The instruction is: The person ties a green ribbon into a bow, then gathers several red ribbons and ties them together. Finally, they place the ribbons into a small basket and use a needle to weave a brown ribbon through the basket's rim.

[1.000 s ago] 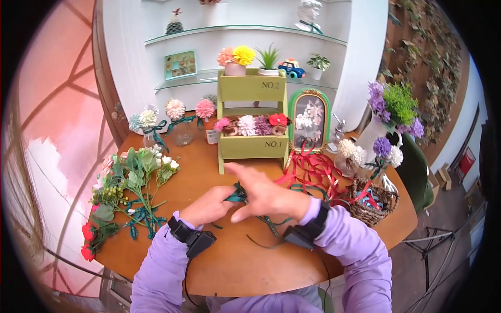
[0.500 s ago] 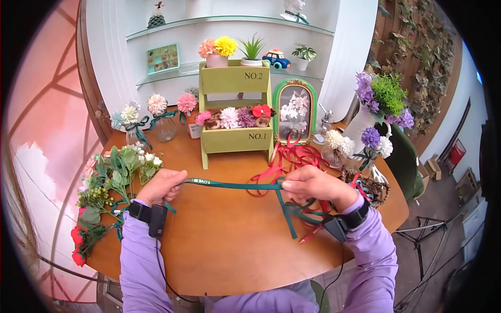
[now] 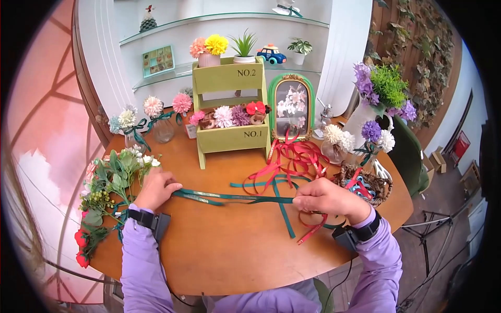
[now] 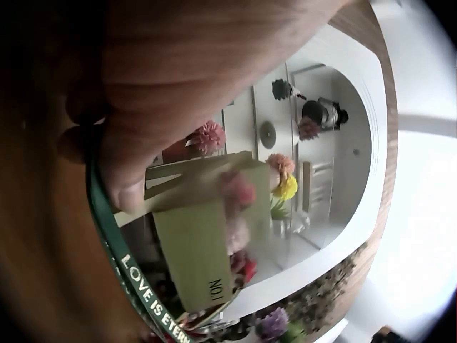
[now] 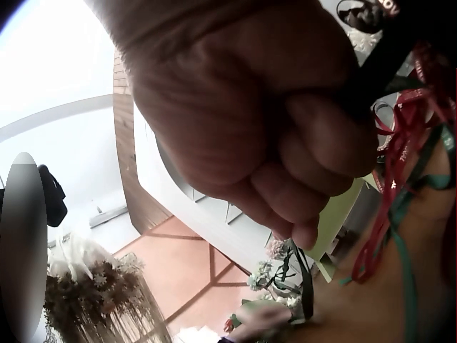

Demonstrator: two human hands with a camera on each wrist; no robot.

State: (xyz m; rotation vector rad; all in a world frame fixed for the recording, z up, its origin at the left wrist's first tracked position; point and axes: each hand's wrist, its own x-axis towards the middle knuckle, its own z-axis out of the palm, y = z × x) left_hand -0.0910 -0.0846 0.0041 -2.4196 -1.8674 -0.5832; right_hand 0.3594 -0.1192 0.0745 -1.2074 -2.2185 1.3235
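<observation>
the left hand was closed at thumb and fingers, and a narrow, satin-looking dark-green ribbon, printed with pale lettering, was pinched there; a further stretch was gripped by the right hand, whose fingers were folded tight. the ribbon was spanned between them above the brown wooden table. it was judged very light, limp and slightly slippery, easily twisted though hardly fragile, best pinched flat near its ends. beyond the right hand, loose red printed ribbons were heaped, with a brown woven basket set to the right.
</observation>
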